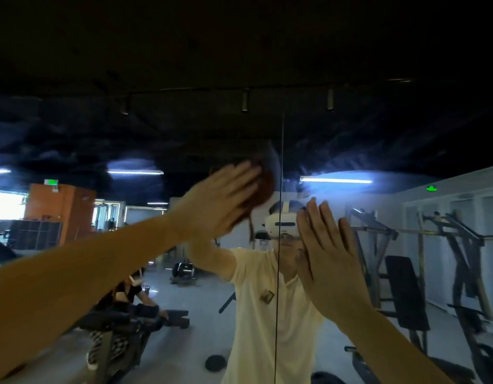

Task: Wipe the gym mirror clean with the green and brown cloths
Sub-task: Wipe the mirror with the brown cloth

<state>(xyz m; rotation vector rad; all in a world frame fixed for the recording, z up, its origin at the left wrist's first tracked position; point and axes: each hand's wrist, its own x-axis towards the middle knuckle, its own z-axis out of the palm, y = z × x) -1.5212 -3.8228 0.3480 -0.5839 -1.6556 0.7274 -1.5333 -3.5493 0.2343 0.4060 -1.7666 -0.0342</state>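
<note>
The gym mirror [378, 151] fills the view, with a thin vertical seam [280, 189] between two panels just right of centre. My left hand [220, 200] presses the brown cloth [263, 184] flat against the glass, just left of the seam at head height; the cloth is blurred. My right hand [327, 253] lies flat on the mirror to the right of the seam, fingers spread, holding nothing. No green cloth is in view.
The mirror reflects a person in a cream shirt [256, 314] wearing a white headset, weight benches [406, 295] and racks at right, a seated person [129, 295] at lower left, and an orange wall [62, 209] far left.
</note>
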